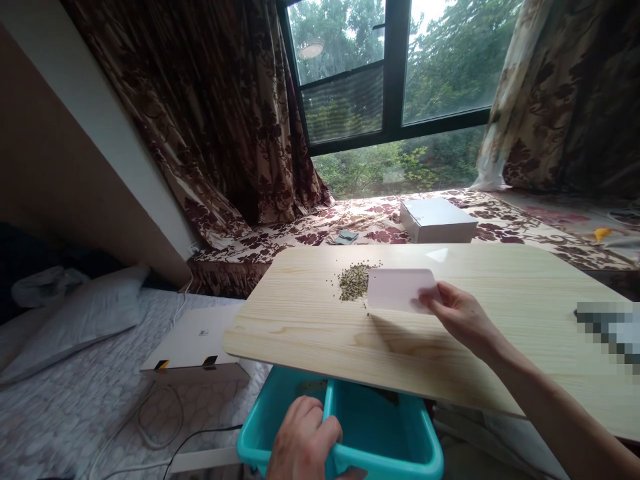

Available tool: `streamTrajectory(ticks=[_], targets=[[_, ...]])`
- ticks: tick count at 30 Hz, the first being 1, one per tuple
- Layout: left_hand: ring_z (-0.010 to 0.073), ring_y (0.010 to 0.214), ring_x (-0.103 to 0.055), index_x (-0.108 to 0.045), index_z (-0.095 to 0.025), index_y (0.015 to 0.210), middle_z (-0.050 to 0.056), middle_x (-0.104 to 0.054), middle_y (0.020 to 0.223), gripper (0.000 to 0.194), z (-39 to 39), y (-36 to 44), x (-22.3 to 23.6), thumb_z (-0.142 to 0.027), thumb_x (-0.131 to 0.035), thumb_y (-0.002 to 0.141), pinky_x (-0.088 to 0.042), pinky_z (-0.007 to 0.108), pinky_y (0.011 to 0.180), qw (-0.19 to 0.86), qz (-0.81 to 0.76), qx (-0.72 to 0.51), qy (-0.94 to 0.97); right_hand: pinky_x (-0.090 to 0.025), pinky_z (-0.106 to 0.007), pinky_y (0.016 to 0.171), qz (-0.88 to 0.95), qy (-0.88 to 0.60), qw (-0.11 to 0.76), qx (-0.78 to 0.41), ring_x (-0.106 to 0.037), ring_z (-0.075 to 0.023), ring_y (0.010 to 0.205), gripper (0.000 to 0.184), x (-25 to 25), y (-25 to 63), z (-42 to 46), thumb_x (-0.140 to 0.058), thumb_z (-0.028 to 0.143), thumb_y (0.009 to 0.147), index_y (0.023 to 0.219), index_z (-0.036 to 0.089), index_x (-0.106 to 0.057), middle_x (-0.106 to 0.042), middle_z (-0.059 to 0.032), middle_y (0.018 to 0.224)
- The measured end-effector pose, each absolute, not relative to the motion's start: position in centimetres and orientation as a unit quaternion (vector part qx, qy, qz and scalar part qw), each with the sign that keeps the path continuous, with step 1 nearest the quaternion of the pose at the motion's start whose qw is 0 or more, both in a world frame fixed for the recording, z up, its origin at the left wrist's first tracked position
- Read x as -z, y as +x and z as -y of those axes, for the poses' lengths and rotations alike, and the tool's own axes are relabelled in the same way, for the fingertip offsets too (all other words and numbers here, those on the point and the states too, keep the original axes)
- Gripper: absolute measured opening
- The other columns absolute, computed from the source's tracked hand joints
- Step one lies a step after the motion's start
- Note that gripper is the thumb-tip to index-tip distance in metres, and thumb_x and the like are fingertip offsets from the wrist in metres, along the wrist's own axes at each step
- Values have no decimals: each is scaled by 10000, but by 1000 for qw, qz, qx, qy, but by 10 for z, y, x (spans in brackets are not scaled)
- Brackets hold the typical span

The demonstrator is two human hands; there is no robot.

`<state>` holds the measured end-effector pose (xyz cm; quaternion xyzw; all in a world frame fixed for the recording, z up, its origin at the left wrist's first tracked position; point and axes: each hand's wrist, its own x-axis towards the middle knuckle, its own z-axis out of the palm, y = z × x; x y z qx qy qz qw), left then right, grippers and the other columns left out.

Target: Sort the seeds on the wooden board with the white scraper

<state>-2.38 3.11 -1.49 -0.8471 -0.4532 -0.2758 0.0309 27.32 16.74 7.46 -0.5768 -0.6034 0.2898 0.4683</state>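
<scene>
My right hand (453, 308) pinches one end of a flat, pale pinkish plastic scraper (397, 288) above the light wooden tabletop (300, 327). The scraper's far edge meets a loose pile of small greenish beans or seeds (354, 281), with a few grains scattered around it. Below the table's near edge is a turquoise two-compartment bin (430, 440), partly tucked under the board. My left hand (307, 437) is closed over the bin's middle divider near its front. Some small grains appear inside the left compartment; much of the bin's far side is hidden by the table.
A white box (440, 220) sits on the patterned window seat beyond the table, beside a small grey-green cloth (346, 237). Left of the table, a cardboard box (195, 340) and cables (160, 417) lie on the bed. A pixelated object (607, 333) is at the table's right.
</scene>
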Motion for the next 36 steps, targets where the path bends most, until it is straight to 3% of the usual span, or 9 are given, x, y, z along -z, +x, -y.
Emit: streamTrajectory(ticks=[3,6,15,19,25,30,36], targets=[[209,745,-544,-487,-222,718,-15,-498,698,309,-30,-26,7,-340,-755,623,-459,327,645,22,457,235,-858,-495,-332,693,599,-574,478,-289,-657,-226,751,237,-73,269,-173,-595,411,726,777,185,-643,-723,-66,786],[203,737,-543,-492,-216,726,-10,-510,709,349,-30,-27,5,-403,-778,656,-458,317,623,18,456,207,-865,-499,-331,683,601,-570,478,-292,-653,-221,731,232,-73,266,-175,-595,408,724,766,184,-640,-717,-63,768],[204,705,-533,-477,-218,685,-18,-461,657,416,-34,-25,21,-549,-728,673,-456,335,625,50,439,279,-853,-488,-293,634,606,-574,477,-273,-638,-196,690,182,-75,267,-175,-601,369,731,729,193,-646,-703,-30,699],[207,713,-538,-485,-221,698,-16,-460,662,383,-34,-27,20,-520,-723,699,-466,336,630,51,427,272,-861,-492,-305,654,602,-566,483,-290,-640,-199,700,203,-76,263,-178,-608,391,727,728,190,-636,-705,-38,725],[218,755,-563,-491,-215,724,-10,-519,722,438,-29,-25,1,-423,-854,595,-471,328,636,3,460,218,-861,-505,-313,675,599,-561,481,-309,-662,-221,744,207,-79,265,-171,-631,402,725,758,199,-657,-731,-44,768],[209,756,-558,-495,-213,734,-10,-524,738,438,-27,-24,-4,-379,-871,584,-467,313,635,-5,465,217,-858,-501,-309,659,599,-575,474,-293,-652,-216,719,199,-79,268,-163,-621,392,730,739,197,-654,-725,-42,742],[216,758,-559,-502,-209,731,-5,-529,728,444,-30,-23,-3,-401,-872,579,-469,320,638,1,458,221,-861,-506,-306,671,589,-566,479,-320,-666,-217,740,213,-80,265,-158,-613,402,736,759,194,-655,-728,-47,767]])
